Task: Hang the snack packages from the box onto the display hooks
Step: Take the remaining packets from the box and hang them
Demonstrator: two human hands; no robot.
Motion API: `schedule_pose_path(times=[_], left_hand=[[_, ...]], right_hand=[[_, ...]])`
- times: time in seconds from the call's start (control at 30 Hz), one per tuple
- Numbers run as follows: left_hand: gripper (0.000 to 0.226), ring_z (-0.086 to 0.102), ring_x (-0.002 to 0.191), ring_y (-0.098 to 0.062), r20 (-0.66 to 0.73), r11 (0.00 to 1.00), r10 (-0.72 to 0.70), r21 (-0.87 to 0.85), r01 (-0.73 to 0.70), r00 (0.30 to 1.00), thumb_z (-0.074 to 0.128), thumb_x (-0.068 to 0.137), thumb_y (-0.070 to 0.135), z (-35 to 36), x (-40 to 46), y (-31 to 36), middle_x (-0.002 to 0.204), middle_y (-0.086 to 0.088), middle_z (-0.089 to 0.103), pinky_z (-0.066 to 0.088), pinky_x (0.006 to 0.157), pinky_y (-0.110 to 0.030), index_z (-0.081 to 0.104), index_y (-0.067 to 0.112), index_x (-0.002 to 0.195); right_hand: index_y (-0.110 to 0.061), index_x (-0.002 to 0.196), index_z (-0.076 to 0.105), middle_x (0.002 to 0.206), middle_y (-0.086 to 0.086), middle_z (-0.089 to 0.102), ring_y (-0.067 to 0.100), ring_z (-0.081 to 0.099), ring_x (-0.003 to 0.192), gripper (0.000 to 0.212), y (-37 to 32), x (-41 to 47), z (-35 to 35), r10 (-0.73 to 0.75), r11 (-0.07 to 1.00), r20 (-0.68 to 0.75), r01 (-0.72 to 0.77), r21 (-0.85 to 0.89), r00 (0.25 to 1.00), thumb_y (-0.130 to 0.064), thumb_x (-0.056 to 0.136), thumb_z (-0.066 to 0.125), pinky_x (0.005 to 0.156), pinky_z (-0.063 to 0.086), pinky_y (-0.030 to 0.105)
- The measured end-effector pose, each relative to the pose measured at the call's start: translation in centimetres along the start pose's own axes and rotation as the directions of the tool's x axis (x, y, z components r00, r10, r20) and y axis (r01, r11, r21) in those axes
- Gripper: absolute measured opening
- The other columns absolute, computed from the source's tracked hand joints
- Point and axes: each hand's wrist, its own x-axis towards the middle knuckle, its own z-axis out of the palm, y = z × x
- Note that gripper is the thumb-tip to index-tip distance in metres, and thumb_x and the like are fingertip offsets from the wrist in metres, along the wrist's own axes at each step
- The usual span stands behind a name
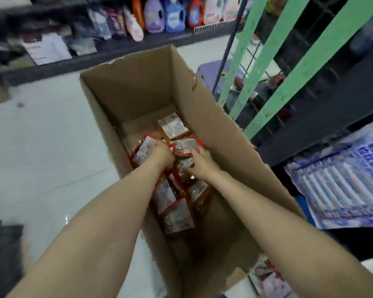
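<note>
Both arms deep in tall brown cardboard box (213, 117). Left hand (163, 154) grips red-edged foil snack packages (177, 214) at 11 o'clock of the pile; right hand (199, 162) clutches more at 1 o'clock.

Dim, even indoor light. The pale floor (47, 151) carries soft glare. The whole view is motion-blurred, worst at the edges, where wide-angle distortion bends the shelves (91, 52). The box (138, 87) interior lies in shadow.
</note>
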Motion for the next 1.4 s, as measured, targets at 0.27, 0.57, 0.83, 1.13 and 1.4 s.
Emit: schedule_pose_path(times=[0.27, 0.57, 0.83, 1.13, 1.4], left_hand=[[0.085, 0.022, 0.138, -0.045, 0.104, 0.981, -0.181, -0.049, 0.187, 0.978, 0.053, 0.093, 0.036, 1.7, 1.4, -1.6, 0.155, -0.023, 0.000, 0.027, 0.111, -0.053, 0.000, 0.001, 0.148], [0.024, 0.057, 0.109, -0.036, -0.085, 0.962, 0.022, 0.273, 0.002, 0.996, 0.045, 0.089, -0.004, 1.7, -1.0, -0.8, 0.116, -0.018, 0.059, 0.047, 0.083, -0.039, 0.057, 0.001, 0.109], [0.060, 0.038, 0.128, -0.037, -0.171, 0.994, -0.013, 0.101, 0.031, 0.985, 0.066, 0.085, 0.024, 2.9, -1.2, -1.4, 0.137, -0.021, 0.039, 0.040, 0.098, -0.044, 0.036, 0.005, 0.134], [0.025, 0.057, 0.105, -0.036, 0.008, 0.996, 0.051, 0.077, -0.052, 0.999, 0.046, 0.093, 0.013, 2.2, -1.2, -1.5, 0.116, -0.020, 0.059, 0.046, 0.077, -0.036, 0.055, 0.000, 0.113], [0.014, 0.064, 0.081, -0.029, -0.039, 0.613, 0.045, -0.788, -0.058, 0.998, 0.052, 0.089, -0.005, -5.6, -9.9, 0.5, 0.098, -0.018, 0.063, 0.057, 0.066, -0.033, 0.059, 0.003, 0.097]], right_hand=[[-0.014, 0.152, -0.001, 0.158, 0.019, -0.001, 0.033, 0.000, 0.146, 0.085, 0.7, 3.3, 2.6, 0.007, 0.981, 0.191, 0.031, -0.192, 0.982, -0.043, 0.093, 0.053, 0.119, 0.014, 0.042], [-0.015, 0.152, 0.001, 0.157, 0.022, -0.002, 0.036, 0.003, 0.146, 0.077, 0.3, 3.2, 2.3, 0.031, 0.968, 0.219, 0.024, -0.248, 0.975, -0.035, 0.096, 0.050, 0.117, 0.016, 0.043], [-0.021, 0.152, 0.009, 0.156, 0.022, 0.012, 0.036, 0.025, 0.141, 0.063, 0.6, 2.2, 2.3, 0.044, 0.983, 0.219, -0.004, -0.184, 0.975, -0.014, 0.098, 0.040, 0.111, 0.031, 0.038], [-0.014, 0.151, 0.018, 0.159, 0.011, 0.011, 0.028, 0.019, 0.144, 0.055, 1.2, 0.0, 1.5, 0.070, 0.990, 0.200, -0.092, 0.106, 0.977, -0.010, 0.100, 0.038, 0.116, 0.022, 0.033], [-0.021, 0.143, 0.041, 0.142, 0.001, 0.048, 0.020, 0.049, 0.126, 0.049, -1.3, -6.9, -2.6, 0.121, 0.759, -0.059, -0.054, 0.649, 0.991, -0.035, 0.096, 0.048, 0.105, 0.041, 0.040]])
